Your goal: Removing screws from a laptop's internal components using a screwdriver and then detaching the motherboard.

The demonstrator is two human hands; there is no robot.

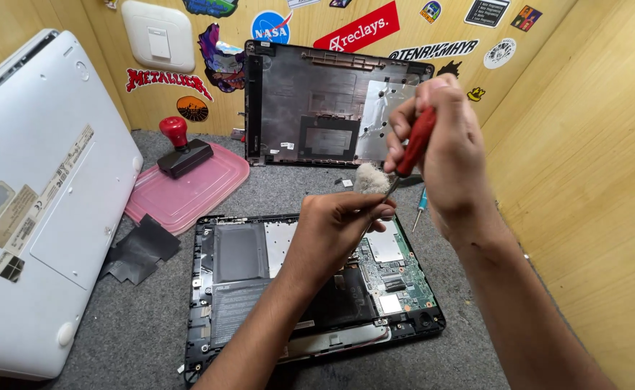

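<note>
2 hands grip a red screwdriver and fluff over grey felt.

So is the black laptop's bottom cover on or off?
Off. The black laptop lies with its circuit board and battery exposed, and its bottom cover leans against the wall behind.

Opened laptop lies before the cover, right of lid.

I count two laptops: one open black laptop and one white laptop. I see two screwdrivers, one red screwdriver and one small blue screwdriver. One pink lid. One black back cover.
</note>
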